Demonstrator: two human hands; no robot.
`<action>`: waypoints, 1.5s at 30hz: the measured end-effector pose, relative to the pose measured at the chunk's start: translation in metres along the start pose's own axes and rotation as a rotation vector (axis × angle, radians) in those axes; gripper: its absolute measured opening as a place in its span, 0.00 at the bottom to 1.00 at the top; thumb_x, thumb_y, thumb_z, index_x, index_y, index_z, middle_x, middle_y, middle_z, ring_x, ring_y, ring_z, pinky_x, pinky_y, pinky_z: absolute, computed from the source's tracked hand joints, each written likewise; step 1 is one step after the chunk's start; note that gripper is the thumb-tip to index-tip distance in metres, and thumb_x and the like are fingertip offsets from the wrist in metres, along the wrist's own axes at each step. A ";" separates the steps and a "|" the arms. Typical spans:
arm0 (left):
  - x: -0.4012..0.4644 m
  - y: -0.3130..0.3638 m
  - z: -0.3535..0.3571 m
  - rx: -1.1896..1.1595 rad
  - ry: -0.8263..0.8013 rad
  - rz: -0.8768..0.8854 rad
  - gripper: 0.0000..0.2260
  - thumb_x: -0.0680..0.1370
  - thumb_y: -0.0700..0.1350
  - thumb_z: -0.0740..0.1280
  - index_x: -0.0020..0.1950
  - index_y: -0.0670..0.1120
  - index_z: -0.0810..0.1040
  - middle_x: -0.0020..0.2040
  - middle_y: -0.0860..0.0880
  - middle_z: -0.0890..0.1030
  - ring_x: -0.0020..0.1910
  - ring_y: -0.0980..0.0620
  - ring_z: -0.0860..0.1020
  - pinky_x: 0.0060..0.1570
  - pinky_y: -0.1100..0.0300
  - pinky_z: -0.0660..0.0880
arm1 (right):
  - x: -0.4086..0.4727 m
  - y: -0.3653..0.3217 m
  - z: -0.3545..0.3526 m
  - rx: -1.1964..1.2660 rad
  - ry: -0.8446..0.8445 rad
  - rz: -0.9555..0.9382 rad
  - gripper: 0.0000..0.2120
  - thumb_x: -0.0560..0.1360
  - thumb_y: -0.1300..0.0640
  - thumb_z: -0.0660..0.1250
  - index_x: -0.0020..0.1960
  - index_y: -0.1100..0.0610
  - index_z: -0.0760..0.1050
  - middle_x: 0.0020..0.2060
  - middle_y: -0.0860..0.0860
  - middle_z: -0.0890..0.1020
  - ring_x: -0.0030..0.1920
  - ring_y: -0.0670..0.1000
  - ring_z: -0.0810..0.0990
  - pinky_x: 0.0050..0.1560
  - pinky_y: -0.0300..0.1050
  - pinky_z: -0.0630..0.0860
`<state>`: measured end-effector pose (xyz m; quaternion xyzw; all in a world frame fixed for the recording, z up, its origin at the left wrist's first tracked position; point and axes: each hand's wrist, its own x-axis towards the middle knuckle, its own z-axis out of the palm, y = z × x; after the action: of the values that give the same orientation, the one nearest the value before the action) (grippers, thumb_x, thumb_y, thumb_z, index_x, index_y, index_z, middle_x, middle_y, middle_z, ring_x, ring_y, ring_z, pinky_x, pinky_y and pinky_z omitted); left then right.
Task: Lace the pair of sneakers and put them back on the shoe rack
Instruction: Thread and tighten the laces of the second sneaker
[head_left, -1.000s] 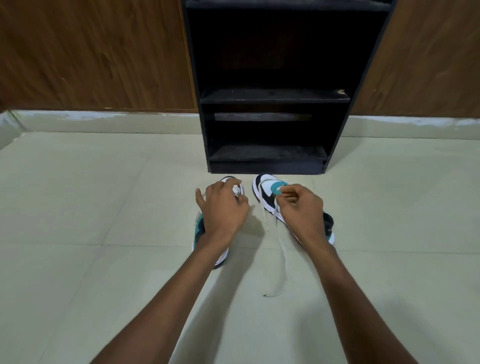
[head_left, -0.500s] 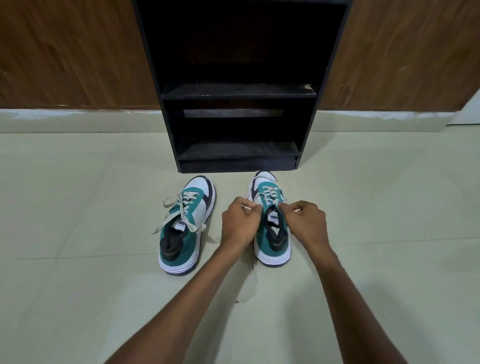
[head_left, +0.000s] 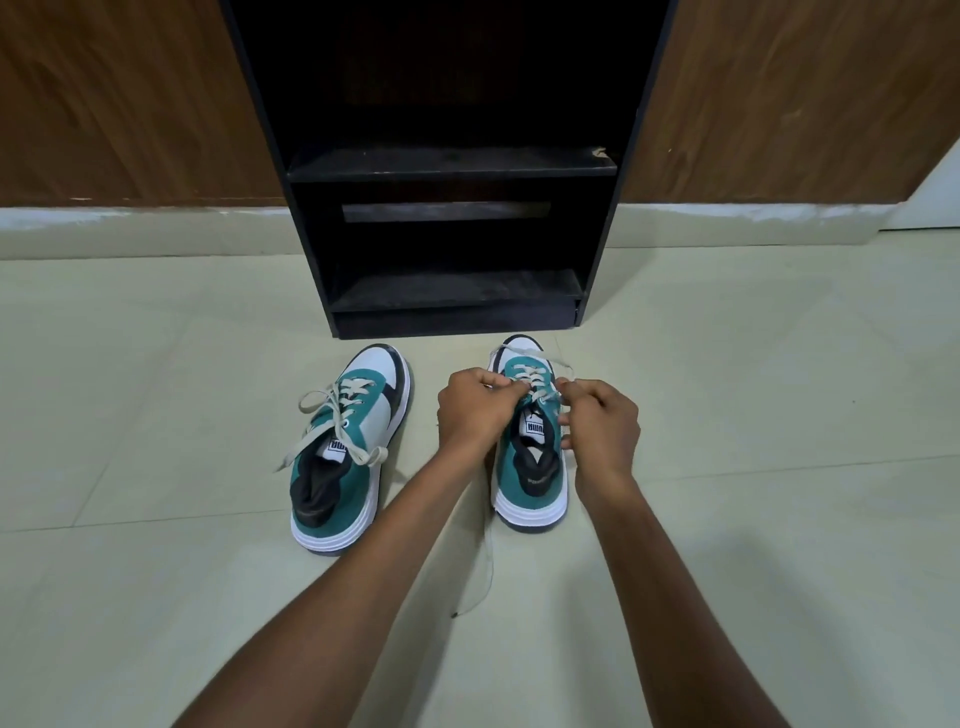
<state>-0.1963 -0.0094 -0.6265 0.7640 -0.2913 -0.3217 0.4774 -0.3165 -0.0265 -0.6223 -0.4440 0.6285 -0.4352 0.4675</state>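
1. Two teal-and-white sneakers are set on the tiled floor (head_left: 156, 415) at frame centre, toes toward the black shoe rack (head_left: 452, 171) above them; its shelves are seen bare.
2. The right sneaker (head_left: 530, 467) is being laced: a lace (head_left: 535, 374) is pinched in the left hand (head_left: 475, 410) and in the right hand (head_left: 602, 431), each grip narrow and closed on the lace near the upper eyelets.
3. The left sneaker (head_left: 348, 452) is laced but untied, its ends splayed to the left.
4. A loose lace end (head_left: 485, 566) is trailed down the floor between the forearms.
5. Risk, as judged: uneven ends could result from a one-sided pull; the trailing end could be caught under an arm.
6. Compared with half a second earlier, the hands are shifted slightly toward the toe, and the rack is framed closer and higher.
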 end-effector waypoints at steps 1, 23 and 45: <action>0.000 0.002 -0.001 0.011 -0.002 0.009 0.07 0.71 0.50 0.77 0.37 0.50 0.83 0.40 0.51 0.86 0.45 0.50 0.85 0.50 0.55 0.82 | -0.001 0.000 0.001 0.027 -0.007 0.009 0.06 0.76 0.55 0.70 0.45 0.57 0.83 0.40 0.52 0.86 0.42 0.54 0.84 0.38 0.50 0.82; -0.004 0.007 -0.009 0.014 0.053 0.136 0.10 0.74 0.46 0.74 0.52 0.49 0.76 0.54 0.48 0.78 0.54 0.49 0.79 0.55 0.56 0.76 | -0.004 -0.047 -0.001 0.411 -0.208 0.011 0.08 0.77 0.66 0.70 0.56 0.61 0.80 0.46 0.56 0.86 0.36 0.50 0.85 0.35 0.41 0.81; 0.000 0.007 -0.004 0.059 0.039 -0.001 0.19 0.68 0.57 0.80 0.44 0.47 0.76 0.44 0.51 0.80 0.45 0.49 0.79 0.40 0.60 0.72 | 0.000 -0.025 0.003 0.361 -0.108 -0.057 0.10 0.76 0.62 0.74 0.57 0.57 0.81 0.52 0.57 0.86 0.38 0.50 0.87 0.36 0.42 0.81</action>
<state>-0.1945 -0.0098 -0.6189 0.7841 -0.2911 -0.2980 0.4600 -0.3098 -0.0328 -0.5986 -0.3933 0.5014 -0.5292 0.5603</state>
